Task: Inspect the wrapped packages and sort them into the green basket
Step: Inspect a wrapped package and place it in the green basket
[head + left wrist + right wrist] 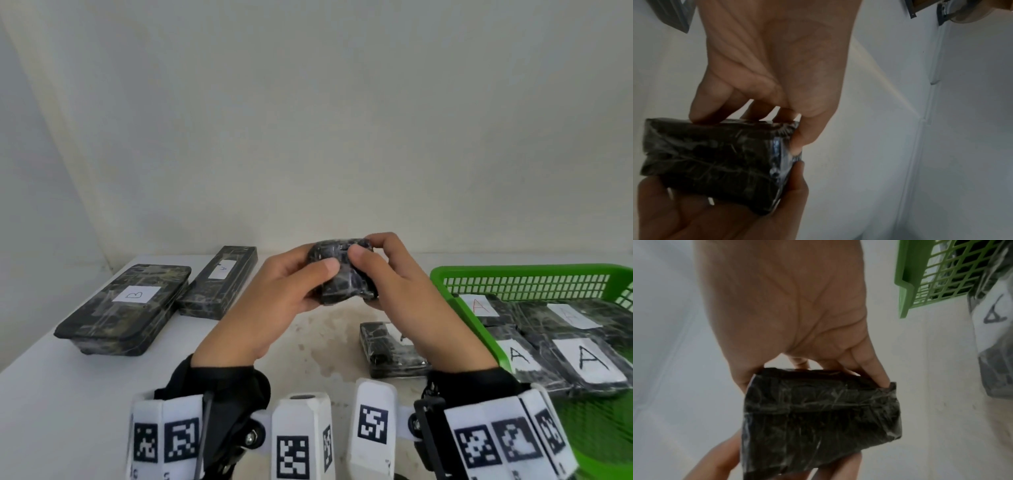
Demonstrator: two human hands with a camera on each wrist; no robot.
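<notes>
A small black plastic-wrapped package [342, 274] is held up above the table between both hands. My left hand [274, 291] grips its left side, thumb on top. My right hand [394, 284] grips its right side, thumb pressed on the top face. The left wrist view shows the package [715, 162] pinched by fingers and thumb; in the right wrist view the package [818, 418] is seen from below. No label shows on it. The green basket [479, 274] stands at the right with several packages marked A [589, 359] inside.
On the white table [51, 394] at the left lie a large wrapped package marked B [126, 305] and a long one marked A [219, 281]. Another small wrapped package [387, 349] lies under my right wrist, beside the basket. A white wall stands close behind.
</notes>
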